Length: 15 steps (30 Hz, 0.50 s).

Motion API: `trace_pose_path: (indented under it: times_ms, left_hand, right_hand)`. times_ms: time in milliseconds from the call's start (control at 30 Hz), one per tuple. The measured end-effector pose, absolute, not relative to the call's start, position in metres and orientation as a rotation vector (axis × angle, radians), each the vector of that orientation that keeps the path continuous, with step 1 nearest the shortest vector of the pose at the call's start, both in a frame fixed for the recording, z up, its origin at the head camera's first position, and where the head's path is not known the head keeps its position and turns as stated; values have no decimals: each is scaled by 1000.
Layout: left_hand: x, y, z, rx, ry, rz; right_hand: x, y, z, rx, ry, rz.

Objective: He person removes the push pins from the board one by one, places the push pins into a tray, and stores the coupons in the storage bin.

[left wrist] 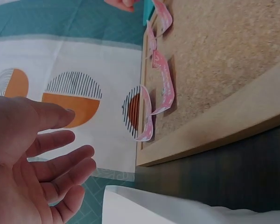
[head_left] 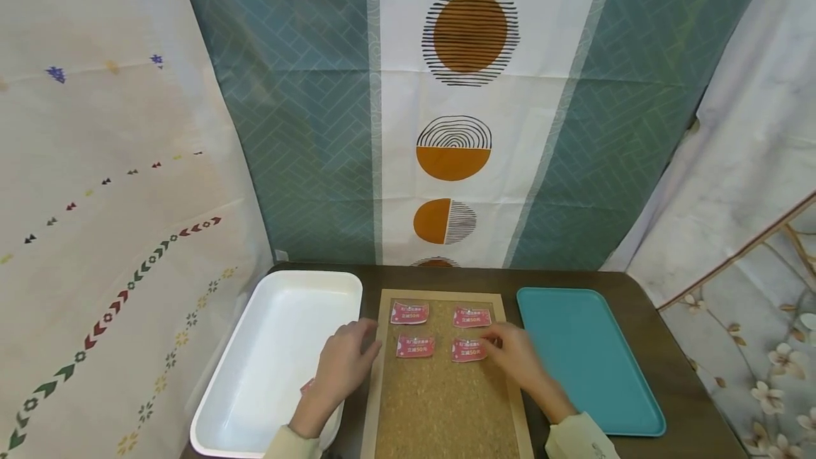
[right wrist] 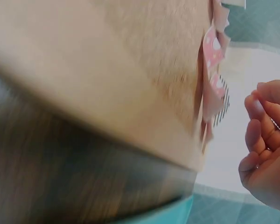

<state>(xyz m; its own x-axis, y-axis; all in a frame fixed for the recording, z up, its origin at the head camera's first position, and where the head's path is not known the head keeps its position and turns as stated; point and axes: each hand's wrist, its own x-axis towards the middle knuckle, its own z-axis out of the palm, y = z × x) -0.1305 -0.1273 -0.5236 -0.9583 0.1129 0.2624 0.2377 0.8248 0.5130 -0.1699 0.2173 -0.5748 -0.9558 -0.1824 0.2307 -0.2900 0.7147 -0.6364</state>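
Observation:
Several pink paper coupons with white print lie in two rows on the upper part of a wood-framed cork board point(head_left: 446, 409). My right hand point(head_left: 516, 354) is at the right edge of the lower right coupon point(head_left: 468, 350). In the right wrist view its thumb and index tips are close together, with no held thing visible, and the fingers are loosely bent. My left hand point(head_left: 344, 358) hovers between the white tray point(head_left: 274, 331) and the board's left edge, its fingers relaxed and holding nothing. Another pink piece point(head_left: 307, 386) in the tray is mostly hidden by my left wrist.
A teal tray point(head_left: 589, 353) lies to the right of the board on the dark table point(head_left: 676, 402). Behind the table hangs a green and white patterned cloth point(head_left: 306, 105). Light patterned cloths hang on both sides. The coupons point(left wrist: 164, 84) curl up from the cork.

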Motion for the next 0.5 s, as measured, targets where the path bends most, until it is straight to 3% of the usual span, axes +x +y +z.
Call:
trace_pose_path:
  times_ms: [500]
  left_hand:
    - [-148,-111,-532,-369,-2894,-1107]
  right_hand:
    - [-188,169,-577,556,-2734,1127]
